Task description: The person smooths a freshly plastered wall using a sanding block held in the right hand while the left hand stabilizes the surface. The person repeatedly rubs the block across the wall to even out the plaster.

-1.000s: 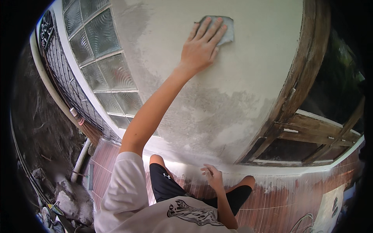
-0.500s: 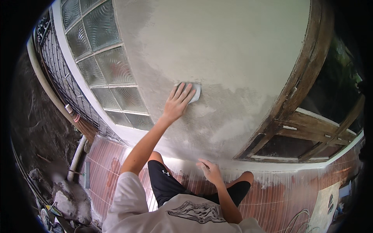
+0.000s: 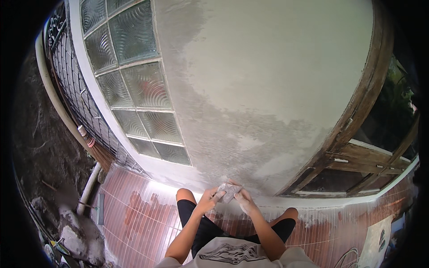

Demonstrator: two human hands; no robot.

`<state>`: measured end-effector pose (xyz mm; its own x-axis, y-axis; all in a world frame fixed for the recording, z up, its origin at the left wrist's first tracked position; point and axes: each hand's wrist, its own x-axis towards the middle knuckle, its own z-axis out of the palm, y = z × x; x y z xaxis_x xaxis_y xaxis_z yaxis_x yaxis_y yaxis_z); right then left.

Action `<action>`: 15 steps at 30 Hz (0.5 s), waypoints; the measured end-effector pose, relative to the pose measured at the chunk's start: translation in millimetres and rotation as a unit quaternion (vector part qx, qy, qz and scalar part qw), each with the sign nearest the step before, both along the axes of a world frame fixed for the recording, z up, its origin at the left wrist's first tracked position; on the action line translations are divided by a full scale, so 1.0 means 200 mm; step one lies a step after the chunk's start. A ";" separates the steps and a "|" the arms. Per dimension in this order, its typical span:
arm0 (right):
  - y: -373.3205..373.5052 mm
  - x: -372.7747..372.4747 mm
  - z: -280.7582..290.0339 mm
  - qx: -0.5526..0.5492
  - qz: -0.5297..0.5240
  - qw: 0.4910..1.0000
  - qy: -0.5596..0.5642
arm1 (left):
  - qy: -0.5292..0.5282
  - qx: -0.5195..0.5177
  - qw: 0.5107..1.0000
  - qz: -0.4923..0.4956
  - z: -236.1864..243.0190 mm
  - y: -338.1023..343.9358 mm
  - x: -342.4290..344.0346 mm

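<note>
Low in front of the wall (image 3: 272, 76), both of my hands grip a small folded piece of sandpaper (image 3: 230, 191) with a grey, speckled, dusty face. My left hand (image 3: 209, 200) pinches its left side, thumb on top. On its right side my right hand (image 3: 245, 199) holds it the same way, its fingers whitish with dust. The wall's plaster is pale and smooth higher up, with darker grey, scuffed patches lower down and along the window side. Fingers behind the sandpaper are mostly hidden.
A glass-block window (image 3: 140, 85) borders the wall at left, a worn wooden door frame (image 3: 339, 138) at right. A broom (image 3: 98, 152) leans by a metal grille at far left. Red floor tiles (image 3: 138, 214) are streaked with white dust. A hose lies at lower right.
My left hand has come down off the wall, bringing the sandpaper to my right hand. Both hands now hold it low between my knees. The view has shifted slightly left.
</note>
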<state>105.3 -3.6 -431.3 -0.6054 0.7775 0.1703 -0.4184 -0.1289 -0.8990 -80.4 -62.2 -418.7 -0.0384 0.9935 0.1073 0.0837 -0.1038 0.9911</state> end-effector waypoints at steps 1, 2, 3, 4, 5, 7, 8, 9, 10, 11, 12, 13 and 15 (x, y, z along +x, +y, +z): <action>0.02 -0.01 0.03 0.029 0.027 0.999 -0.015 | -0.049 -0.020 0.998 -0.038 0.01 0.00 -0.01; 0.03 -0.02 0.08 0.067 0.052 0.996 -0.021 | -0.084 -0.059 0.992 -0.068 0.02 0.01 -0.03; 0.03 -0.03 0.12 0.066 0.032 0.995 -0.062 | -0.080 -0.065 0.992 -0.070 0.04 0.02 -0.04; 0.03 -0.05 0.17 0.076 0.009 0.993 -0.096 | -0.077 -0.056 0.993 -0.072 0.06 0.05 -0.04; 0.04 -0.06 0.24 0.098 -0.014 0.988 -0.120 | -0.071 -0.047 0.994 -0.071 0.09 0.09 -0.03; 0.07 -0.09 0.38 0.180 -0.159 0.951 -0.196 | -0.051 0.010 0.998 -0.025 0.19 0.19 -0.02; 0.09 -0.10 0.46 0.210 -0.229 0.922 -0.229 | -0.041 0.037 0.998 -0.002 0.27 0.25 -0.02; 0.12 -0.08 0.55 0.271 -0.289 0.886 -0.242 | 0.063 0.124 0.989 0.053 0.37 0.30 -0.03; 0.17 -0.06 0.66 0.324 -0.344 0.847 -0.244 | 0.166 0.187 0.963 0.104 0.48 0.36 -0.04; 0.25 -0.06 0.76 0.347 -0.426 0.813 -0.195 | 0.179 0.296 0.932 0.104 0.60 0.44 -0.05; 0.29 0.01 0.87 0.395 -0.500 0.718 -0.281 | 0.190 0.379 0.900 0.102 0.73 0.52 -0.06; 0.38 0.06 1.00 0.510 -0.585 0.574 -0.261 | 0.276 0.424 0.854 0.123 0.86 0.60 -0.08; 0.52 0.14 1.24 0.607 -0.650 0.402 -0.218 | 0.381 0.507 0.752 0.180 1.08 0.79 -0.10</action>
<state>133.5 101.4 -182.7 0.0008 -0.0100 0.9999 0.8083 0.5887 0.0052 -99.9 95.2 -203.1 0.1712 0.3263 0.9297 0.7904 -0.6088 0.0681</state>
